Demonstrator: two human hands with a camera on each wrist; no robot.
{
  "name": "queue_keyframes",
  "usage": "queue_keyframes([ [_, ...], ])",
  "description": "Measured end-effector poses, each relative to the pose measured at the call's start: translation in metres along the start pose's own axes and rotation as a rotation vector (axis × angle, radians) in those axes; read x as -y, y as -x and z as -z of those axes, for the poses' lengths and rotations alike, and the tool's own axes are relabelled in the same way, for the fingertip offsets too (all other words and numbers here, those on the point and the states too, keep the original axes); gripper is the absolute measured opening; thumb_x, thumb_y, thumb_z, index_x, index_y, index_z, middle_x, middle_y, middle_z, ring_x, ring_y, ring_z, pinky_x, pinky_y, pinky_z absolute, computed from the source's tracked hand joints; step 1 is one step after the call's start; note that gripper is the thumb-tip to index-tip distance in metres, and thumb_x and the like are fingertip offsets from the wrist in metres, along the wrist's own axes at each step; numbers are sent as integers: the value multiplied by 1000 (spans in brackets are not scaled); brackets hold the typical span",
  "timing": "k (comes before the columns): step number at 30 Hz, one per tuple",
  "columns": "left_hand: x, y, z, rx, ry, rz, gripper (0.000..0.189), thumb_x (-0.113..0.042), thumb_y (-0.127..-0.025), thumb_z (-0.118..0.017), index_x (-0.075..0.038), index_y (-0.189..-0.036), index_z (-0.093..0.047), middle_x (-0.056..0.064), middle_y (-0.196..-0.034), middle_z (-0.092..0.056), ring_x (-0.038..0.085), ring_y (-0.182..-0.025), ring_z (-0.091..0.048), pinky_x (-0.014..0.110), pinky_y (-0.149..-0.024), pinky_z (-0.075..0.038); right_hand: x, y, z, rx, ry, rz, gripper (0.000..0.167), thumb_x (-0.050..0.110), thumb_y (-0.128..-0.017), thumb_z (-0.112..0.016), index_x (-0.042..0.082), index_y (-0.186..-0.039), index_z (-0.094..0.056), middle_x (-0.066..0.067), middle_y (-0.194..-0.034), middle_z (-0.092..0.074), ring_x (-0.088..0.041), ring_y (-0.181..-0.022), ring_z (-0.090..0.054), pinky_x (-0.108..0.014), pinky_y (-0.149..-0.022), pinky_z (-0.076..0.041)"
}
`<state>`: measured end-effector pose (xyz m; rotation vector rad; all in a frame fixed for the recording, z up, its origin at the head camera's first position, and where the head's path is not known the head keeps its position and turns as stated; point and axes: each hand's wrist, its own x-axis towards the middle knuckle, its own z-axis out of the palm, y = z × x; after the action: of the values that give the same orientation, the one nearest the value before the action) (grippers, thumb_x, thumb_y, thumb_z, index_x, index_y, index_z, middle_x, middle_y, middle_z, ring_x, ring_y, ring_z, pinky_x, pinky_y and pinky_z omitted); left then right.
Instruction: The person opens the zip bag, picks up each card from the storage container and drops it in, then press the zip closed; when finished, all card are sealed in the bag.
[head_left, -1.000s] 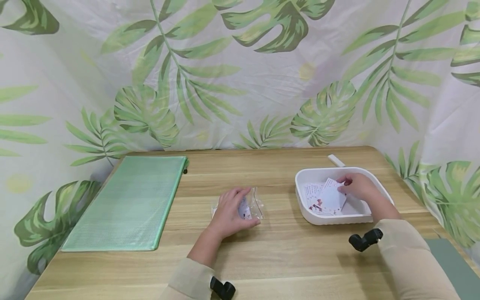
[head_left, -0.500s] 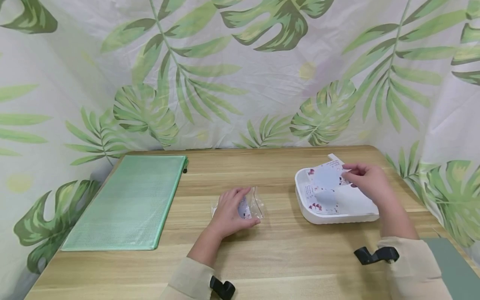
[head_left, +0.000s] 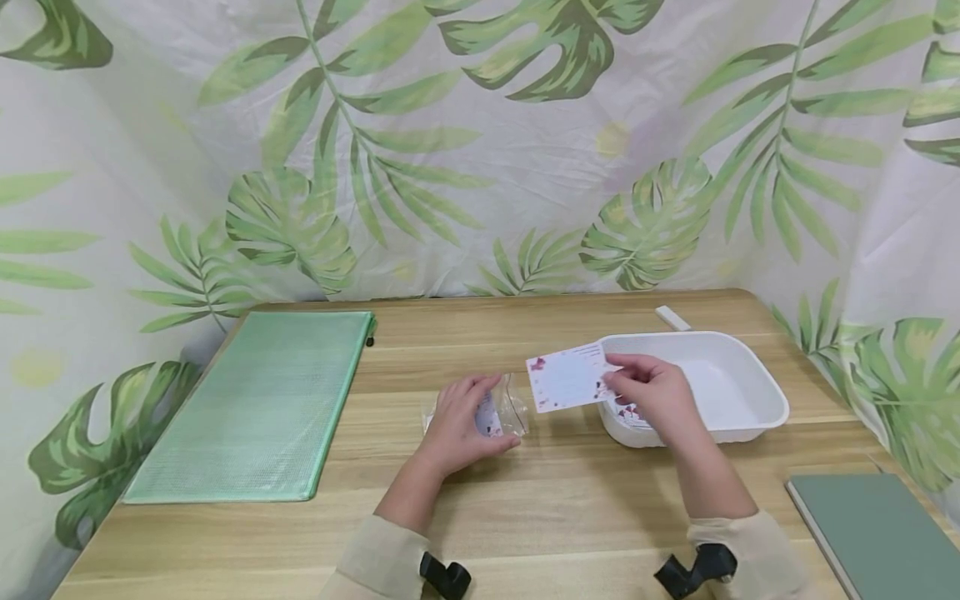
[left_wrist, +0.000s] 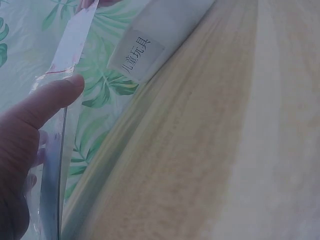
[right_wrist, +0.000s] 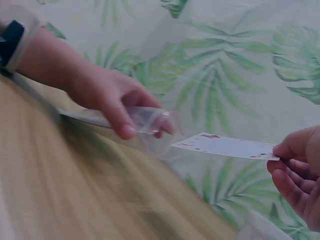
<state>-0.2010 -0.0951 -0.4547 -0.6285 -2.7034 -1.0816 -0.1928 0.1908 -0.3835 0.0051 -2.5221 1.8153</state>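
Observation:
My left hand [head_left: 459, 429] grips a clear zip bag [head_left: 514, 408] in the middle of the table, thumb on one side and fingers on the other. Printed card stock shows through the plastic. Right of it, my right hand [head_left: 656, 396] pinches a white card [head_left: 566, 379] with red and pink decorations by its right edge. In the right wrist view this card [right_wrist: 225, 146] lies nearly flat, its far end close to the bag's mouth [right_wrist: 167, 122]. The white basin [head_left: 738, 396] stands behind the right hand, with part of another printed card [head_left: 630, 414] inside at its left.
On the left lies a green mesh zip pouch [head_left: 255, 408]. A green-covered book [head_left: 885, 533] is at the front right. Behind the basin sits a small white bar [head_left: 672, 318]. A leaf-patterned cloth [head_left: 420, 150] hangs along the table's back edge.
My right hand has lifted the card out of the basin and carried it left toward the zip bag. The left hand has stayed in place on the bag.

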Motion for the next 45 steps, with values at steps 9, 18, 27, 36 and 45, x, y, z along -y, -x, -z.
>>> queue_keyframes([
  [9, -1, 0, 1, -12, -7, -4, 90, -41, -64, -85, -11, -142, -51, 12, -133, -55, 35, -127, -46, 51, -110, -31, -2, 4, -23, 42, -2, -42, 36, 7, -87, -68, -8, -119, -65, 5, -76, -67, -7, -63, -61, -21, -65, -55],
  [18, 0, 0, 2, -33, -15, -30, 89, -41, -63, -85, -10, -140, -53, 12, -131, -56, 35, -125, -47, 51, -107, -33, 0, 0, -26, 66, 39, -80, 37, 11, -87, -68, -7, -120, -66, -4, -85, -71, -7, -68, -64, -25, -68, -57],
  [27, 0, 0, 2, -2, -11, -39, 92, -43, -63, -86, -11, -141, -51, 11, -132, -56, 33, -125, -48, 49, -106, -34, 9, -7, -39, 118, 30, -54, 37, 9, -87, -67, -9, -119, -65, -15, -97, -73, -4, -70, -63, -23, -67, -57],
  [36, -1, 0, 3, 7, -13, -40, 90, -44, -65, -85, -11, -141, -51, 10, -132, -56, 31, -124, -49, 48, -108, -33, 6, -8, -61, 138, 12, -66, 34, 8, -86, -68, -7, -116, -68, -13, -93, -73, -6, -70, -63, -23, -66, -57],
  [45, -2, 0, 3, -15, -20, -54, 87, -41, -64, -85, -11, -140, -53, 12, -130, -57, 34, -122, -50, 48, -105, -35, -3, -8, -80, 213, -42, -46, 33, 8, -88, -65, -10, -116, -66, -11, -90, -72, -6, -68, -62, -29, -69, -59],
])
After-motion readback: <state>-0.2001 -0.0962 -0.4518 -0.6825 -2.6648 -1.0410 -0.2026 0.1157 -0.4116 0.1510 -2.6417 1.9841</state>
